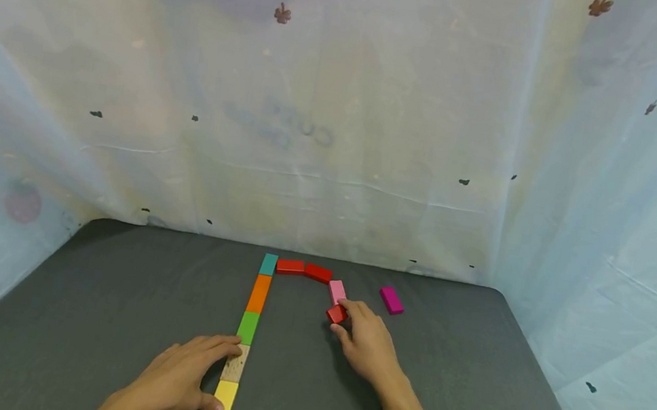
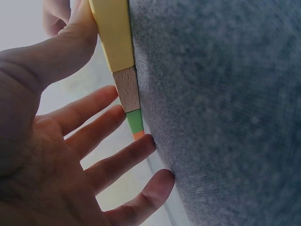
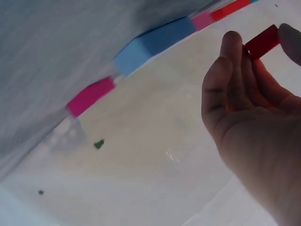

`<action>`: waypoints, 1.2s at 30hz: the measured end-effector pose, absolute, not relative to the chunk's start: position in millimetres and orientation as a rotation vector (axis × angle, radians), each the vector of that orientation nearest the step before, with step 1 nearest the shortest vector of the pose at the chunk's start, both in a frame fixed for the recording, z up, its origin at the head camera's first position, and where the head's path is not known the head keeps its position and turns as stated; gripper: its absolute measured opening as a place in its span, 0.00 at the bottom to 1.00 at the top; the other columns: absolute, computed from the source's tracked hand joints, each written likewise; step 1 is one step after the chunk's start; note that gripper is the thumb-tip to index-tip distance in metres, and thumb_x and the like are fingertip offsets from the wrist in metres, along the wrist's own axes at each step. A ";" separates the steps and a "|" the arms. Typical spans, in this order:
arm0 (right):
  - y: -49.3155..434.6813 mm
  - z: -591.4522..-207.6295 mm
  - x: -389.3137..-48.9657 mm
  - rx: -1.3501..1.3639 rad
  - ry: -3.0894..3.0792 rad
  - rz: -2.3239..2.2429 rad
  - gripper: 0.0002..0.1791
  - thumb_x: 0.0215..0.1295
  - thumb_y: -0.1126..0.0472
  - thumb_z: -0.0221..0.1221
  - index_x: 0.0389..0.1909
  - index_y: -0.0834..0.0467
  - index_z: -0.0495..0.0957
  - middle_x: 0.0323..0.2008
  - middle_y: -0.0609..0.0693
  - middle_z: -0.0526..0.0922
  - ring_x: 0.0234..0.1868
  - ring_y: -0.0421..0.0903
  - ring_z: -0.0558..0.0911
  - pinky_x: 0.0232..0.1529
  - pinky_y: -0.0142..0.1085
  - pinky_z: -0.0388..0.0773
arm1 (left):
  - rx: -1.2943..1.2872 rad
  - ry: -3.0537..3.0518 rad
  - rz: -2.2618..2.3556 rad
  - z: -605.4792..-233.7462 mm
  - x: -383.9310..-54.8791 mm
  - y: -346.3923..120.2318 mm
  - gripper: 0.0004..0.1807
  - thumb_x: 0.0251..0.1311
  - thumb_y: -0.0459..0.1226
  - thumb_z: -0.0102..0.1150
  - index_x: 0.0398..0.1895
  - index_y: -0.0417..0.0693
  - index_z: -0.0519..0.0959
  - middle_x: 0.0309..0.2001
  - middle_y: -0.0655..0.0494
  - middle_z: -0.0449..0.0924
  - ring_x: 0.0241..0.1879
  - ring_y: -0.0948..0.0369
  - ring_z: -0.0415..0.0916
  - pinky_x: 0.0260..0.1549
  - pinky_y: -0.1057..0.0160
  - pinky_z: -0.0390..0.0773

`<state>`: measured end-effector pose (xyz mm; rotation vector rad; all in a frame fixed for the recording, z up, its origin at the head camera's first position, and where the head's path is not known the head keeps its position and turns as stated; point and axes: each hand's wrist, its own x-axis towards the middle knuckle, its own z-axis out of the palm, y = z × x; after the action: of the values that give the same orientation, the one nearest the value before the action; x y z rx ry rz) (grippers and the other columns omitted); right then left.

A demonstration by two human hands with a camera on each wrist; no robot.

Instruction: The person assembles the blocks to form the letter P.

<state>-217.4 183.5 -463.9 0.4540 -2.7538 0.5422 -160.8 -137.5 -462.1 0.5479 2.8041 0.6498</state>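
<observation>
My right hand (image 1: 371, 347) pinches a red block (image 3: 263, 42) between thumb and fingertips, just on the near side of a pink block (image 1: 337, 291). At the left, a straight row runs away from me: yellow block (image 1: 223, 403), plain wood block (image 1: 233, 366), green block (image 1: 248, 327), orange block (image 1: 259, 294) and teal block (image 1: 268, 264). Two red blocks (image 1: 290, 267) bend rightward from its far end toward the pink one. My left hand (image 1: 174, 377) lies along the row with fingers spread, its thumb touching the yellow block and fingertips near the wood block.
A magenta block (image 1: 392, 300) lies apart to the right. The right wrist view also shows a blue block (image 3: 160, 42), which I cannot make out in the head view. A pale curtain (image 1: 340, 111) hangs behind the dark grey table (image 1: 466, 386).
</observation>
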 end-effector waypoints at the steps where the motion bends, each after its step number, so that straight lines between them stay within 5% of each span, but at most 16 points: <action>1: 180.5 -463.9 -217.8 0.458 -2.751 0.541 0.28 0.64 0.50 0.66 0.62 0.55 0.75 0.53 0.51 0.82 0.50 0.49 0.82 0.53 0.51 0.78 | 0.558 2.803 0.655 -462.2 -160.7 -137.5 0.48 0.30 0.60 0.79 0.63 0.63 0.76 0.69 0.62 0.70 0.66 0.49 0.70 0.51 0.23 0.66; 21: 110.1 -458.9 -229.8 0.603 -2.840 0.434 0.27 0.67 0.47 0.63 0.64 0.53 0.75 0.52 0.49 0.80 0.48 0.45 0.80 0.57 0.43 0.79 | 0.544 2.811 0.652 -461.9 -161.1 -136.7 0.48 0.28 0.60 0.80 0.62 0.63 0.77 0.68 0.62 0.71 0.65 0.50 0.71 0.51 0.26 0.69; 36: 86.8 -470.4 -240.9 0.694 -2.938 0.435 0.25 0.67 0.48 0.63 0.63 0.50 0.75 0.51 0.47 0.79 0.43 0.43 0.79 0.50 0.40 0.79 | 0.592 2.785 0.677 -463.2 -161.2 -139.4 0.49 0.30 0.62 0.77 0.63 0.63 0.76 0.69 0.62 0.70 0.65 0.49 0.71 0.51 0.27 0.70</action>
<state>-240.9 86.8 -470.4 0.6941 -2.9382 0.4355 -161.2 -139.4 -463.2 0.5923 2.7846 0.6774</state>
